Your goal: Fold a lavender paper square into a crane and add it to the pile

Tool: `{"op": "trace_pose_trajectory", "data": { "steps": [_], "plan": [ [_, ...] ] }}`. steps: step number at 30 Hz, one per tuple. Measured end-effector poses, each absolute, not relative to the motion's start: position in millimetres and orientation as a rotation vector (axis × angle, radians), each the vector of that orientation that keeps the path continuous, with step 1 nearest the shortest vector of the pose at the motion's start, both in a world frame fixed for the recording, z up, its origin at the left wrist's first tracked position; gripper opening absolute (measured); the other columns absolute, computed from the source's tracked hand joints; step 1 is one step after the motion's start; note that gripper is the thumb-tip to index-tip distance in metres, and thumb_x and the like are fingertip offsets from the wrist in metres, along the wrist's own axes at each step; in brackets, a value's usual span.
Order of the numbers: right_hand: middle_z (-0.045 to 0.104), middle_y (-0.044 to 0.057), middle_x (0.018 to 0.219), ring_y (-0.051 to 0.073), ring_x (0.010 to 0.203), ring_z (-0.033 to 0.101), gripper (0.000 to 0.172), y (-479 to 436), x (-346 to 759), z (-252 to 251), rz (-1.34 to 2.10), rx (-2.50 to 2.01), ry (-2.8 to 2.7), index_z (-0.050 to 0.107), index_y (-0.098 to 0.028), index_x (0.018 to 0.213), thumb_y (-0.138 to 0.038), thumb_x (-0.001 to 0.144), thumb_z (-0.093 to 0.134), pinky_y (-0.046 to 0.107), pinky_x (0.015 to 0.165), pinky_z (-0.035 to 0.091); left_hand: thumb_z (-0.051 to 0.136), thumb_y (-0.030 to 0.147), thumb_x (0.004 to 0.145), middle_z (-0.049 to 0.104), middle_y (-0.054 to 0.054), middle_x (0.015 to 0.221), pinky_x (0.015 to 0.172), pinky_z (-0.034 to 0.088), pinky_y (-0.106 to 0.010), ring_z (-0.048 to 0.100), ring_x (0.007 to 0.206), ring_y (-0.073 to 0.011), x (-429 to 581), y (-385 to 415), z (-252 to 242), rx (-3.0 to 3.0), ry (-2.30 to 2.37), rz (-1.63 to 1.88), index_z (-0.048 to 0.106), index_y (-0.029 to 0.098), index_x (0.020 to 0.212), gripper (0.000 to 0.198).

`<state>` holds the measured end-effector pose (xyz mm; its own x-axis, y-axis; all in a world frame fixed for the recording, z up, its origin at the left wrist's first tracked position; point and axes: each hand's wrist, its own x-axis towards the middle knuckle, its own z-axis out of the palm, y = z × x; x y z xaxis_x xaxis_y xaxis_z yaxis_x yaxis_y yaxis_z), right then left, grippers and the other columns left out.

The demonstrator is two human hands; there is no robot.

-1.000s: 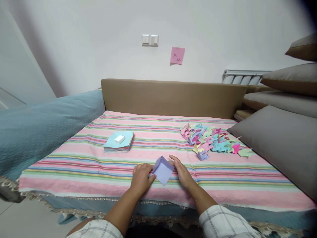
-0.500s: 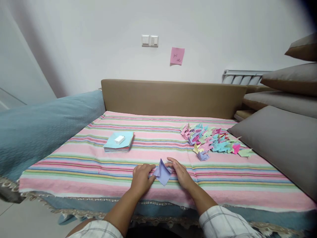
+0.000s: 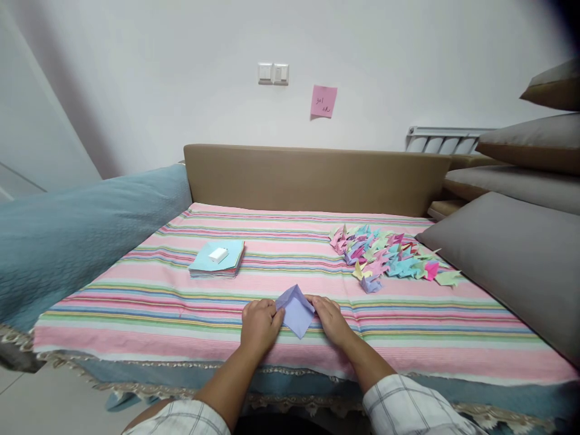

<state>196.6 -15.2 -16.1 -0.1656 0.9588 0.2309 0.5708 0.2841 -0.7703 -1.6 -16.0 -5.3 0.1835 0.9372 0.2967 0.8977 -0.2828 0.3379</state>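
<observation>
Lower centre: left hand [image 3: 260,323] and right hand [image 3: 331,317] each pinch an edge of the half-folded paper [image 3: 295,311] on the striped cloth [image 3: 408,338]. Risk: the soft cloth gives under pressure, the corners slip and the crease lands crooked.

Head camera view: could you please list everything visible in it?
lilac paper: one, partly folded, between the hands
paper stack: one, light blue top, left of centre
white block: one, on the stack
folded paper figures: many, pastel mix, right of centre
striped cloth: one, mainly pink, covering the surface
blue blanket: one, far left
grey cushions: several, right
sticky note: one, pink, on the wall
wall switches: two, white, beside the note
left hand: fingers gripping the paper's left edge
right hand: fingers gripping its right edge
</observation>
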Motion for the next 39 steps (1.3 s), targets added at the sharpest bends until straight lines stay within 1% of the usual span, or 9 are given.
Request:
{"op": "trace_pose_trajectory", "data": {
  "steps": [5,10,14,19,24,27,33,39],
  "plan": [
    [0.062,0.001,0.119,0.022,0.110,0.050,0.049,-16,195,-15,0.671,-1.404,-1.909,0.058,-0.033,0.120,-0.042,0.093,0.017,0.046,0.097,0.030,0.047,0.034,0.088,0.067,-0.002,0.085,0.082,0.033,-0.034,0.056,0.086,-0.0183,-1,-16,-4,2.317,1.834,0.701,0.067,0.021,0.068,0.031],
    [0.063,0.001,0.113,0.022,0.107,0.051,0.052,-14,194,-13,0.675,-1.447,-1.917,0.057,-0.034,0.119,-0.040,0.094,0.012,0.046,0.097,0.029,0.047,0.034,0.087,0.067,-0.001,0.083,0.081,0.033,-0.034,0.056,0.085,-0.0184,0,-15,-4,2.321,1.849,0.704,0.067,0.021,0.067,0.031],
    [0.063,0.001,0.107,0.021,0.104,0.051,0.053,-11,193,-13,0.684,-1.499,-1.945,0.059,-0.034,0.114,-0.041,0.095,0.011,0.045,0.097,0.029,0.047,0.033,0.087,0.067,-0.002,0.083,0.080,0.033,-0.034,0.056,0.085,-0.0181,0,-15,-6,2.325,1.848,0.708,0.068,0.021,0.066,0.032],
    [0.062,0.004,0.106,0.022,0.104,0.051,0.052,-5,192,-18,0.631,-1.587,-1.956,0.061,-0.030,0.110,-0.037,0.095,0.011,0.044,0.096,0.028,0.048,0.033,0.087,0.067,-0.001,0.084,0.081,0.033,-0.034,0.057,0.086,-0.0185,0,-16,-6,2.334,1.849,0.726,0.068,0.021,0.066,0.032],
    [0.062,0.003,0.107,0.022,0.104,0.051,0.051,-5,190,-16,0.635,-1.591,-1.966,0.061,-0.031,0.106,-0.037,0.095,0.012,0.044,0.096,0.027,0.049,0.033,0.087,0.068,-0.001,0.085,0.081,0.033,-0.035,0.057,0.085,-0.0184,0,-16,-7,2.343,1.850,0.747,0.068,0.021,0.066,0.031],
    [0.063,0.002,0.103,0.021,0.101,0.052,0.050,-7,189,-11,0.651,-1.602,-1.949,0.063,-0.030,0.101,-0.038,0.096,0.013,0.044,0.094,0.028,0.049,0.033,0.087,0.067,-0.001,0.084,0.080,0.033,-0.035,0.056,0.085,-0.0186,0,-16,-7,2.346,1.849,0.755,0.068,0.021,0.066,0.030],
    [0.063,0.001,0.101,0.020,0.099,0.051,0.046,-9,190,-10,0.609,-1.588,-2.006,0.062,-0.032,0.101,-0.032,0.095,0.017,0.042,0.091,0.029,0.050,0.033,0.086,0.068,0.000,0.084,0.081,0.034,-0.035,0.056,0.085,-0.0187,0,-15,-8,2.349,1.836,0.770,0.069,0.022,0.069,0.028],
    [0.061,0.000,0.110,0.019,0.104,0.049,0.034,-10,191,-9,0.593,-1.584,-2.055,0.061,-0.033,0.108,-0.032,0.092,0.030,0.038,0.092,0.028,0.051,0.032,0.086,0.067,0.000,0.084,0.081,0.033,-0.035,0.056,0.085,-0.0186,0,-16,-8,2.356,1.824,0.777,0.069,0.023,0.070,0.026]
  ]
}}
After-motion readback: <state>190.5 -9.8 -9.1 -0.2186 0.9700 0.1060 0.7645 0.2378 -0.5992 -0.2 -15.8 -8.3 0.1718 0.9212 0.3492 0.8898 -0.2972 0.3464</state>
